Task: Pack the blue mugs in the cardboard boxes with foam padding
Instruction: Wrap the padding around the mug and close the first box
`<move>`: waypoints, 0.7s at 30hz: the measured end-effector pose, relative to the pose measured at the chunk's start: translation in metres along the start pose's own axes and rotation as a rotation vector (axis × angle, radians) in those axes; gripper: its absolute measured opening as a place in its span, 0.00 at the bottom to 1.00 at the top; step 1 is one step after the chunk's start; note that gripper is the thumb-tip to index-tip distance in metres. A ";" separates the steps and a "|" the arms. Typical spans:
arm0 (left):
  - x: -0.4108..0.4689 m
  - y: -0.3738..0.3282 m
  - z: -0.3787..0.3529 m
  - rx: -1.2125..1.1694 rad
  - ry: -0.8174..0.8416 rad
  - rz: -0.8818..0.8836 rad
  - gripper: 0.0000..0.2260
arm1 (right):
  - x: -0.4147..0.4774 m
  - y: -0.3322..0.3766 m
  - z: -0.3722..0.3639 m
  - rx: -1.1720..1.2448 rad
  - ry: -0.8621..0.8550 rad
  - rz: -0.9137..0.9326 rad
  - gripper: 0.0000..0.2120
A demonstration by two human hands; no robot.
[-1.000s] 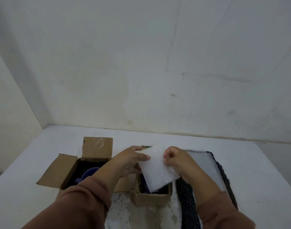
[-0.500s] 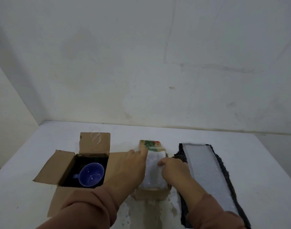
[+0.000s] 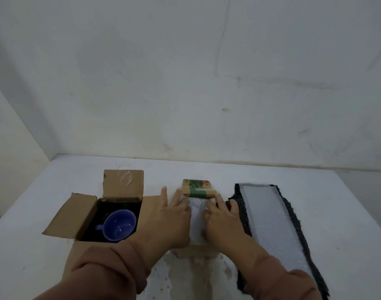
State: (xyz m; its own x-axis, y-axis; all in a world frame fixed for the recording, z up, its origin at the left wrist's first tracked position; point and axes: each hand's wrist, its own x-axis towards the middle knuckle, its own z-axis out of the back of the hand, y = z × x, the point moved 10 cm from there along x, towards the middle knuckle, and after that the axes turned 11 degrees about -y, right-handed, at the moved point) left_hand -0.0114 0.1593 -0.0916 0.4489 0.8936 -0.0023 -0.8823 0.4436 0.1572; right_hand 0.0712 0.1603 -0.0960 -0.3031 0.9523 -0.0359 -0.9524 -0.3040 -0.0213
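Head view only.
- Both hands flat, fingers straight, gripping nothing: left hand (image 3: 174,219) and right hand (image 3: 222,221) press white foam sheet (image 3: 196,215) onto small brown cardboard box (image 3: 196,252).
- Green-printed flap (image 3: 197,188) lies just beyond fingertips.
- Round blue ceramic mug (image 3: 119,225) sits in open brown cardboard box (image 3: 71,215), left of left fingers, uncovered.
- Long white foam strip (image 3: 269,224) on dark mesh mat (image 3: 241,208) lies right of right fingers.
- Contents under sheet are hidden.
- Risk: uneven push buckles sheet, which springs back and blocks flap.
- One second ago sheet was pinched aloft; now pressed flat.
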 end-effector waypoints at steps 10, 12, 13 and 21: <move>0.005 -0.007 -0.006 -0.020 0.096 0.056 0.32 | 0.002 -0.022 -0.010 0.270 0.069 -0.106 0.25; 0.004 -0.004 -0.009 -0.078 0.091 0.060 0.32 | -0.011 -0.055 0.001 0.606 -0.187 -0.298 0.18; 0.003 -0.002 -0.010 -0.105 0.097 0.067 0.32 | -0.026 -0.082 0.000 0.677 -0.313 -0.433 0.13; 0.011 -0.034 0.003 -0.247 0.105 0.137 0.26 | -0.095 -0.164 -0.069 0.294 -0.075 -0.755 0.12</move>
State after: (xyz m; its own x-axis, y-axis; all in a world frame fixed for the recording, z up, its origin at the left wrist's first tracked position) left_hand 0.0242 0.1537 -0.0941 0.3178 0.9426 -0.1021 -0.9470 0.3104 -0.0821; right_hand 0.2585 0.1175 -0.1585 0.4330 0.9000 -0.0498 -0.8669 0.4309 0.2507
